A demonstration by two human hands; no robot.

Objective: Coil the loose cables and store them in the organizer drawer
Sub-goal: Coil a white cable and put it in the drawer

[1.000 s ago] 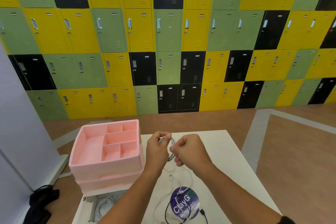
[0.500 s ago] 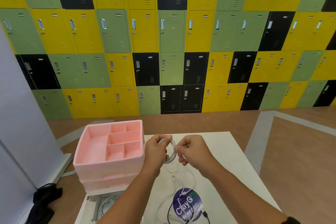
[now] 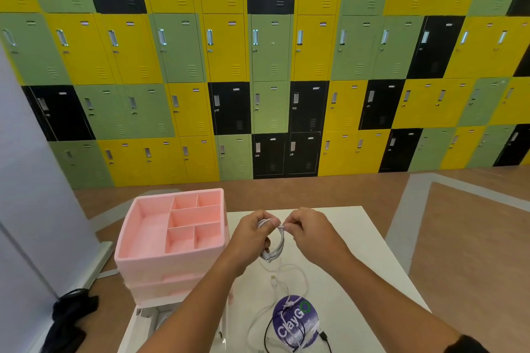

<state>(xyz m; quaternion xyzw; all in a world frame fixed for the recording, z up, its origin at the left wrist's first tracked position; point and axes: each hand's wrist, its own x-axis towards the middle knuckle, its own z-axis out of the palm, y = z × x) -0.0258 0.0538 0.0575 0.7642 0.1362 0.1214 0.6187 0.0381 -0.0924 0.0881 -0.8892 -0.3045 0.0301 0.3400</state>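
Observation:
Above the white table [image 3: 370, 261] my left hand [image 3: 252, 235] grips a small coil of white cable [image 3: 276, 246], its loops hanging below the fingers. My right hand [image 3: 308, 231] pinches the cable's end at the top of the coil. A pink organizer [image 3: 149, 249] with an open compartment tray on top stands at the table's left. Loose white cables [image 3: 286, 286] and a black cable [image 3: 268, 332] lie on the table near me. An open drawer [image 3: 149, 315] with white cable inside shows below the organizer, partly hidden by my left arm.
A round purple "ClayGo" sticker [image 3: 296, 324] lies under the loose cables. A black cloth [image 3: 71, 315] lies on the brown floor at the left beside a grey panel [image 3: 34, 209]. A wall of yellow, green and black lockers [image 3: 269, 66] stands behind the table.
The coil in my left hand has grown tighter and hangs lower. My right hand has moved to pinch the cable's end at the coil's top. The camera has shifted slightly.

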